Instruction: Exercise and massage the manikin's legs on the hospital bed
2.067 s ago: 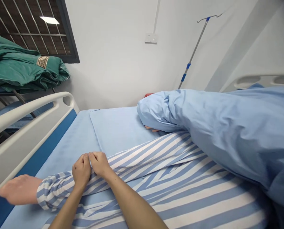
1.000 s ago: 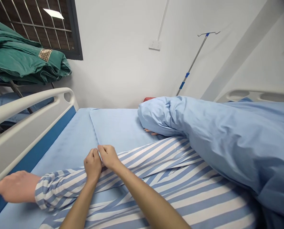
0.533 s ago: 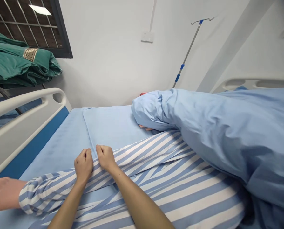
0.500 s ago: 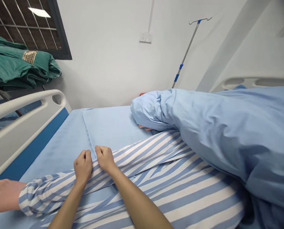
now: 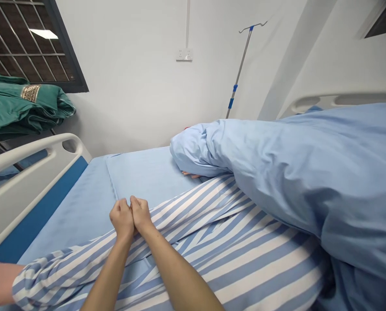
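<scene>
My left hand [image 5: 122, 217] is closed in a fist over the striped trouser leg [image 5: 176, 211] of a person lying on the bed. Right beside it, my right hand [image 5: 141, 214] is also a fist, thumb uppermost. The two fists touch at their inner sides, and no object or pulled cloth shows in either. Their undersides are hidden. The trouser leg is blue and white; from its cuff a bare foot [image 5: 0, 283] sticks out at the left. A light blue quilt [image 5: 277, 160] covers the person farther right, with a few fingertips [image 5: 190, 174] showing under its edge.
A cream and blue bed end board [image 5: 34, 181] rises at the left. Green folded cloth [image 5: 27, 106] lies beyond it, below a barred window [image 5: 27, 47]. Behind the light blue mattress [image 5: 141, 170] are a white wall with a socket [image 5: 184, 55] and a drip stand [image 5: 240, 71].
My left fist has moved right and now meets my right fist; a gap was between them before. The camera view has shifted slightly, while the leg and quilt look the same.
</scene>
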### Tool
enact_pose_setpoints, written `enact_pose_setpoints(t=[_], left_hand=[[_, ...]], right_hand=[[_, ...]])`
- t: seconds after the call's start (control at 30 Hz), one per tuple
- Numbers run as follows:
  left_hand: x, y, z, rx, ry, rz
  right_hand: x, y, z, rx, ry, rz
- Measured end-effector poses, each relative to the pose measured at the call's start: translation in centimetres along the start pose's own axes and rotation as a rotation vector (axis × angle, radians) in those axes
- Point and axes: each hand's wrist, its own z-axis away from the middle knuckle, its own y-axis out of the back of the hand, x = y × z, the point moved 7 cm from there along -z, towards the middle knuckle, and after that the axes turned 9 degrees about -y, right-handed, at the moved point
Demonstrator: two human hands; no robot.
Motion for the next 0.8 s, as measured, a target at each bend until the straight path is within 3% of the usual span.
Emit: enact_pose_setpoints(t=[0.13, 0.4, 0.53, 0.63, 0.7, 0.8], left_hand=[[-1.3, -0.2, 1.3, -0.076, -0.040, -0.111], [-1.1, -0.3, 1.1, -0.107, -0.068, -0.141], [-1.5, -0.5, 1.1, -0.135, -0.055, -0.125], [-1.4, -0.7, 1.2, -0.161, -0.068, -0.142], [-1.3, -0.8, 1.3, -0.174, -0.078, -0.174], [-1.2, -1.0, 1.4, -0.180, -0.083, -0.213]], right_hand=[[0.2, 0.3, 0.1, 0.039, 0.012, 0.039], [0.5, 0.2, -0.1, 0.024, 0.011, 0.069], [-0.6, 0.3, -0.5, -0.031, -0.007, 0.322], [-2.4, 0.6, -0.4, -0.105, 0.118, 0.556], [-2.9, 1.3, -0.3, -0.128, 0.179, 0.580], [-1.8, 3.1, -0.4, -0.041, 0.166, 0.548]])
